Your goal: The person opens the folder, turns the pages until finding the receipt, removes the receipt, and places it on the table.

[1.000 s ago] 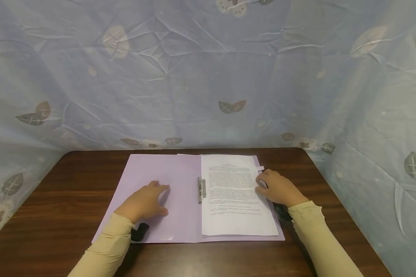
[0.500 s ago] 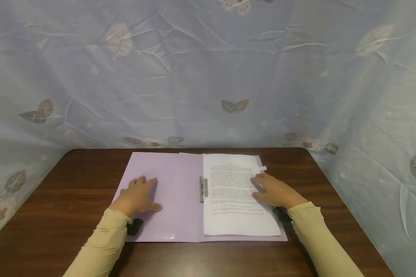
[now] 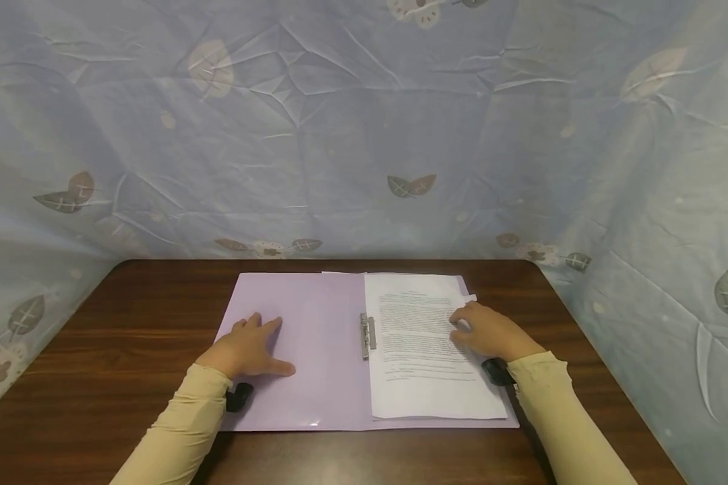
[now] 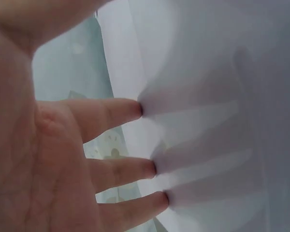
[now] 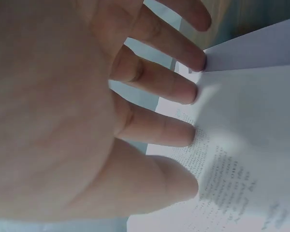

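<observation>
A lilac folder (image 3: 315, 391) lies spread on the table, with a metal clip (image 3: 365, 337) along its middle. Printed sheets (image 3: 425, 377) are stacked on its right half. My left hand (image 3: 243, 350) rests on the bare left cover with fingers spread; in the left wrist view, its fingertips (image 4: 159, 200) touch the lilac surface. My right hand (image 3: 491, 331) lies at the right edge of the sheets, fingers slightly bent. In the right wrist view, the thumb and fingertips (image 5: 186, 135) touch the printed page, apart from one another, with nothing pinched between them.
A small white tab (image 3: 470, 298) sticks out past the folder's right edge. The dark wooden table (image 3: 127, 337) reaches back to a patterned cloth (image 3: 340, 168), which also hangs at both sides. Black wrist cameras (image 3: 497, 372) sit under the wrists.
The folder with its sheets has shifted right and slightly toward me. My left hand first moved left with fingers spreading, then a little right; my right hand also moved slightly right.
</observation>
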Available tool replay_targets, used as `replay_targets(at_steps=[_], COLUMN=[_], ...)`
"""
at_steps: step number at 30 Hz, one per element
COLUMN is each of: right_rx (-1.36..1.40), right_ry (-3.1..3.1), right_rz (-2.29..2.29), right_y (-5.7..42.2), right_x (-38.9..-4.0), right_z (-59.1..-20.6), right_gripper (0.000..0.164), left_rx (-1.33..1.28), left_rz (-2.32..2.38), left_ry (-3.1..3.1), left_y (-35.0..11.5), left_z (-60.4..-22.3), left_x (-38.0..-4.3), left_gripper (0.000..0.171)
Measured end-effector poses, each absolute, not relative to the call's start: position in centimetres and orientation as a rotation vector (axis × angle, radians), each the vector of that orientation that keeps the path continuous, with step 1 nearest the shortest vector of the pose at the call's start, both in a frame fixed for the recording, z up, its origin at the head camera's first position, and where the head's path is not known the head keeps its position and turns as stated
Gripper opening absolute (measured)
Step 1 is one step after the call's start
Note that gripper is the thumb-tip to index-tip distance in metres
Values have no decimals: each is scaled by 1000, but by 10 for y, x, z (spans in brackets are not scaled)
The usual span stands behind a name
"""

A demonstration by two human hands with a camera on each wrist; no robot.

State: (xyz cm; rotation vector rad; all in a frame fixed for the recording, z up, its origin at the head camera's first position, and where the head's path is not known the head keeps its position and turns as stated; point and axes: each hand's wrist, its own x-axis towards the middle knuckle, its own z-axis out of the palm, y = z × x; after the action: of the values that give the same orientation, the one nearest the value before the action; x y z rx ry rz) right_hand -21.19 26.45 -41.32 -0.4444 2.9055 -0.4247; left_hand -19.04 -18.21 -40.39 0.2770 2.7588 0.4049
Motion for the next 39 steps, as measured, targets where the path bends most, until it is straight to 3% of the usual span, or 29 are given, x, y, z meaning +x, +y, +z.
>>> replay_targets(at_steps=[9, 19, 25, 39], right_rx=[-448, -274, -191, -240], right_ry=[2954, 3001, 2927, 2829], right_rz=[-402, -415, -393, -401], right_y=[269, 281, 282, 286], right_x=[-219, -273, -296, -309], right_z=[-411, -412, -420, -421], right_gripper=[34, 65, 68, 79], left_rx=[292, 283, 277, 273], left_rz=[461, 450, 436, 450], left_ry=[2756, 2781, 2792, 2794], left_y=[-181, -175, -174, -173], left_z=[-411, -409, -409, -411], left_x=[-194, -192, -190, -190], left_gripper=[106, 104, 104, 104])
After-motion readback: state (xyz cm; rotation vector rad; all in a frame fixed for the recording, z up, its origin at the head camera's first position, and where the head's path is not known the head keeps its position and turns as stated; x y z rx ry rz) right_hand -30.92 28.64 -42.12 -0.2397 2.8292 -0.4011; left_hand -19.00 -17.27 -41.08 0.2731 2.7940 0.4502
